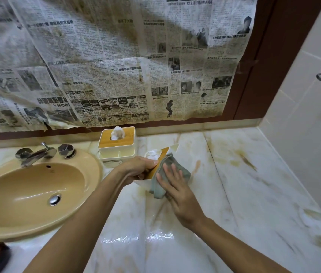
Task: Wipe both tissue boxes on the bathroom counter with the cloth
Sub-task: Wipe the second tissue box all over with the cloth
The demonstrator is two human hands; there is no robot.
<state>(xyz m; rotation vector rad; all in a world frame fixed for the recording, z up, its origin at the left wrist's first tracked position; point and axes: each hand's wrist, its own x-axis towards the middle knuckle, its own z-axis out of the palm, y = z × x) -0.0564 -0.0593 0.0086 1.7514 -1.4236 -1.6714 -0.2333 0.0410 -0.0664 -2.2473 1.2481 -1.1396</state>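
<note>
Frame centre: left hand (138, 168) grips the tilted tissue box (161, 158); flat-fingered right hand (177, 192) presses cloth (156, 190). Wipe every face, box held steady.

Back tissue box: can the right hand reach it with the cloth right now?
Probably, not directly: the held box and left hand sit between the back box and the right hand; the cloth would go over them.

Tissue box (117, 143) on marble counter (244, 194)
</note>
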